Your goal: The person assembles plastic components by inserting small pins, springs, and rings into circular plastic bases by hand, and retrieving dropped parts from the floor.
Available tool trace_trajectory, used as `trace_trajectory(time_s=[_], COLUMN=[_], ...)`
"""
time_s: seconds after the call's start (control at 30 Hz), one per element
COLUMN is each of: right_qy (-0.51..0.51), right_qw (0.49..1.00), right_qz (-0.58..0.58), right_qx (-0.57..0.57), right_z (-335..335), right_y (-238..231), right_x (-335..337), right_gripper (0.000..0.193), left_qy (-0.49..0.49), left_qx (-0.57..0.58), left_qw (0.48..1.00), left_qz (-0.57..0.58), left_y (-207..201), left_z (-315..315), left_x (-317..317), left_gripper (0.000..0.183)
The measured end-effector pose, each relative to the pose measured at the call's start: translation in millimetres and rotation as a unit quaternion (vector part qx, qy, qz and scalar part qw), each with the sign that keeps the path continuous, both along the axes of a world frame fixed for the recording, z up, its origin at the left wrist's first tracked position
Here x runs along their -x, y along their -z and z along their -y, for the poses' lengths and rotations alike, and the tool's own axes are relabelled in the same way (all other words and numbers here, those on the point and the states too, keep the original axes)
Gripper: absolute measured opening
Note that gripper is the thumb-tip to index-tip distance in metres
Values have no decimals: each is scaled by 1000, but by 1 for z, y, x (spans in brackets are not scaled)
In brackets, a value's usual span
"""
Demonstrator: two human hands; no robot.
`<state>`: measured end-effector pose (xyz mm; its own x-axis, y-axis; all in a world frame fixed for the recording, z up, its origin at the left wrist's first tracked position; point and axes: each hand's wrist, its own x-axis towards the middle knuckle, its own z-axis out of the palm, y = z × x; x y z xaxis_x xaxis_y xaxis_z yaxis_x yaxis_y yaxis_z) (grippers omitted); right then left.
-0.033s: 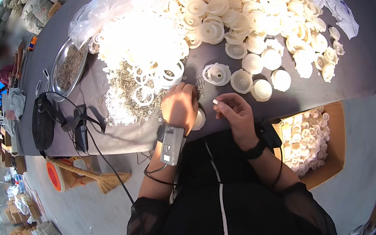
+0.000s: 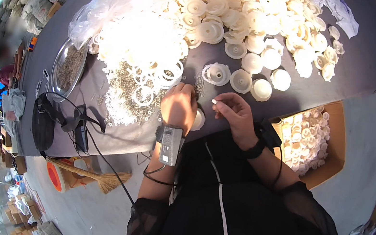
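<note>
My right hand (image 2: 234, 116) pinches a small white plastic piece (image 2: 214, 101) between thumb and fingers, just above the table's near edge. To its left my left hand (image 2: 178, 108) is closed, back upward, with its fingers curled under. What it holds, if anything, is hidden. Beside my left hand lies a small cluster of tiny metal parts (image 2: 199, 84). A white round plastic part (image 2: 198, 120) sits partly behind that hand, near my body. Beyond my hands stand several white round plastic caps, among them a flanged one (image 2: 216, 74) and a cup-like one (image 2: 241, 81).
A large pile of white flanged parts (image 2: 210, 32) covers the far table. White rings (image 2: 144, 96) lie on tiny metal parts at left, near a metal tray (image 2: 79, 74) and black pouch (image 2: 43, 125). A cardboard box (image 2: 337, 149) of white parts stands at right. Cables cross my left arm.
</note>
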<state>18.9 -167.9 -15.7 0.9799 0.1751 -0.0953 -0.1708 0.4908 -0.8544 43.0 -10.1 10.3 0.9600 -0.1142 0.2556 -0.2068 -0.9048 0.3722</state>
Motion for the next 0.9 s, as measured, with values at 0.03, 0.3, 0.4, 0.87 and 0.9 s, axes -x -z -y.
trace_trajectory(time_s=[0.03, 0.3, 0.4, 0.87, 0.9], right_qy=[-2, -28, -36, 49, 29], right_qw=[1000, 1000, 999, 998, 999], right_qz=[0, -8, -9, -20, -25], right_qx=[-2, 12, 15, 20, 18], right_z=[-1, -1, -2, 6, 9], right_y=[0, -3, -4, -6, -5], right_x=[-1, -3, -6, -5, -6], right_gripper=[16, 16, 16, 18, 19], left_qy=[13, 4, 7, -7, 1], left_qx=[29, 229, 230, 67, 79], left_qw=[999, 970, 969, 996, 995], left_qz=[-4, 86, 93, 56, 58], left_y=[2, -2, 7, 6, 7], left_z=[-2, -6, -10, 18, 15], left_x=[0, 6, 5, 7, 7], left_gripper=[10, 26, 25, 8, 10])
